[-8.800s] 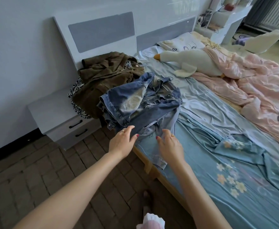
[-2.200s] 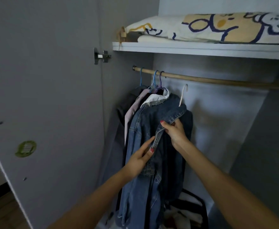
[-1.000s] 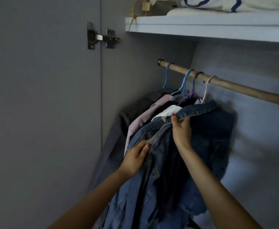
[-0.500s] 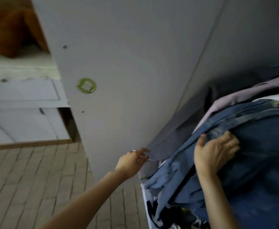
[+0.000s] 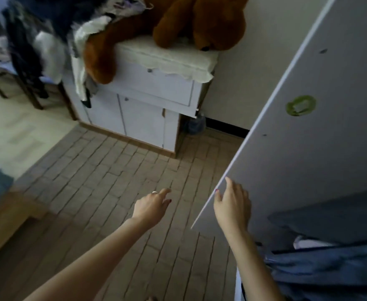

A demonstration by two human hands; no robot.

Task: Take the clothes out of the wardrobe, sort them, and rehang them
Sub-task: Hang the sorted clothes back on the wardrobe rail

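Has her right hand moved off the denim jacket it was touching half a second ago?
Yes. The right hand has left the denim jacket and now rests with straight fingers on the wardrobe door by its edge, left of the jacket.

Wardrobe door (image 5: 308,131) right; floor (image 5: 117,170) open.

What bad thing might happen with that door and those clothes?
The right hand rests at the wardrobe door edge; fingers might get pinched if it swings shut. The denim clothing bulges out low by the door, so it may catch or slip down. The left hand holds nothing to steady either.
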